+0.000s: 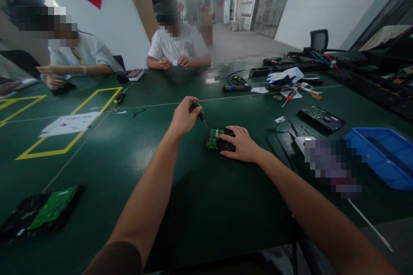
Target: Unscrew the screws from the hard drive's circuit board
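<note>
My left hand (184,117) is closed round the handle of a small screwdriver (200,116), whose tip points down to the green circuit board of a black hard drive (217,139) lying on the dark green table (206,197). My right hand (240,142) lies on top of the drive's right side, fingers pressed down on it and holding it flat. Both forearms reach in from the bottom of the view.
Another hard drive (45,210) lies at the near left, a third one (321,118) at the right beside a blue tray (383,154). Yellow tape and a paper sheet (72,122) mark the left. Two other people sit at the far side with their hands on the table. Tools, cables and gloves (284,75) lie far right.
</note>
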